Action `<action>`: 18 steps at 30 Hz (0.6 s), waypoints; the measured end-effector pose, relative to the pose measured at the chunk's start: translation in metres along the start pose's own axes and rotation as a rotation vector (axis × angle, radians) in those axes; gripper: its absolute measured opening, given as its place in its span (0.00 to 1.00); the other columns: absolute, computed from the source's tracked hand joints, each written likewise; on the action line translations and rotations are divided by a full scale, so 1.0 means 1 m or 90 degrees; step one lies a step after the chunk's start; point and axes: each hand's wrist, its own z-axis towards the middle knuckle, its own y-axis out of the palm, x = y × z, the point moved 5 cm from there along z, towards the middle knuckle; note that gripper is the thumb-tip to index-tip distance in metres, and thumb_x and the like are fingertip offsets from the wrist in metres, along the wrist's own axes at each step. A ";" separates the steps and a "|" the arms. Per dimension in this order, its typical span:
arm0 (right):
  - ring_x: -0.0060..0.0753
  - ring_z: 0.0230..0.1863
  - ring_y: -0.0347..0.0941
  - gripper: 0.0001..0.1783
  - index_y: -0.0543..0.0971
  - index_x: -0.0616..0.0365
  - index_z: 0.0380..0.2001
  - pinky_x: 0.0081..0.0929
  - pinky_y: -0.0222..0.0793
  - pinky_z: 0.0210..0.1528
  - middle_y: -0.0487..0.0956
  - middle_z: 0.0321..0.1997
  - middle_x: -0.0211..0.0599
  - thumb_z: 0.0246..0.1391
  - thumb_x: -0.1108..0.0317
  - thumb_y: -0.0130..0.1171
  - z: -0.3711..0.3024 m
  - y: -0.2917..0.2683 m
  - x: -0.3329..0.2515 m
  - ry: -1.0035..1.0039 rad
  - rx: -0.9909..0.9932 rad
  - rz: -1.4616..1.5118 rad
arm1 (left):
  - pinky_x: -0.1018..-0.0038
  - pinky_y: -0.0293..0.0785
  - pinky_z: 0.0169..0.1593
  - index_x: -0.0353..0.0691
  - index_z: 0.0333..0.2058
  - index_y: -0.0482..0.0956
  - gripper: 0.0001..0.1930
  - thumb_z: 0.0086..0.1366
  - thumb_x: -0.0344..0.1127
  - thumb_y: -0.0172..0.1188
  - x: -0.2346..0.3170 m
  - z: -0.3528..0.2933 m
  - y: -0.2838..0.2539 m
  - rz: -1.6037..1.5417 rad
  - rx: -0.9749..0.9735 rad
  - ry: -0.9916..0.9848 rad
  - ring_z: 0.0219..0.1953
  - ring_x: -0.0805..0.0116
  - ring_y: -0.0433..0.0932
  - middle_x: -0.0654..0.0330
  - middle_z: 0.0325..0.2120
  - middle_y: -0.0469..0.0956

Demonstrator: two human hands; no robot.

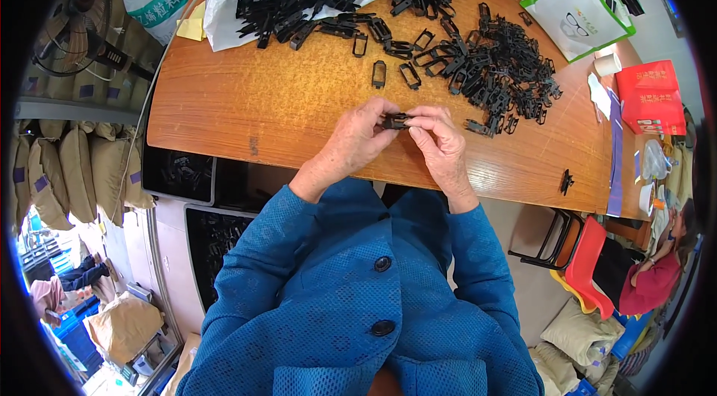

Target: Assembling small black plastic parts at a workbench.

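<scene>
Between my two hands, just over the near edge of the wooden table, is a small black plastic frame. My left hand grips its left end with thumb and fingers. At the other end, my right hand pinches it between thumb and fingertips. The fingers cover part of the piece. Loose black frames lie a little beyond my hands. A dense heap of black plastic parts spreads to the right, and more spill from a white sack at the back left.
A white and green bag stands at the back right, near a paper cup and a red box. One dark part lies by the right edge. A fan is at left; a seated person is at right.
</scene>
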 end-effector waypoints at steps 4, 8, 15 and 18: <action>0.30 0.46 0.69 0.05 0.80 0.62 0.35 0.24 0.64 0.49 0.76 0.44 0.36 0.54 0.77 0.59 -0.002 -0.001 0.006 0.017 0.015 0.027 | 0.73 0.76 0.35 0.35 0.41 0.73 0.12 0.57 0.26 0.61 0.006 -0.001 0.000 -0.065 0.008 0.007 0.31 0.67 0.79 0.55 0.30 0.78; 0.31 0.45 0.70 0.05 0.79 0.63 0.35 0.24 0.65 0.49 0.76 0.43 0.37 0.54 0.78 0.58 -0.001 0.001 0.005 0.037 0.000 0.042 | 0.75 0.76 0.36 0.36 0.42 0.73 0.13 0.57 0.25 0.61 0.009 -0.002 0.000 -0.100 -0.002 -0.009 0.32 0.70 0.79 0.56 0.31 0.78; 0.45 0.42 0.75 0.13 0.77 0.63 0.38 0.31 0.71 0.44 0.77 0.41 0.46 0.46 0.82 0.60 -0.004 0.010 -0.015 -0.083 -0.005 -0.176 | 0.84 0.72 0.39 0.34 0.44 0.71 0.13 0.60 0.22 0.59 -0.019 -0.005 0.005 -0.292 0.013 -0.080 0.36 0.82 0.75 0.66 0.32 0.76; 0.47 0.39 0.76 0.15 0.76 0.63 0.39 0.32 0.72 0.41 0.78 0.39 0.46 0.44 0.83 0.60 -0.005 0.013 -0.011 -0.111 -0.002 -0.213 | 0.83 0.73 0.40 0.34 0.44 0.71 0.13 0.60 0.22 0.59 -0.025 -0.001 0.003 -0.312 -0.018 -0.161 0.36 0.81 0.75 0.66 0.32 0.76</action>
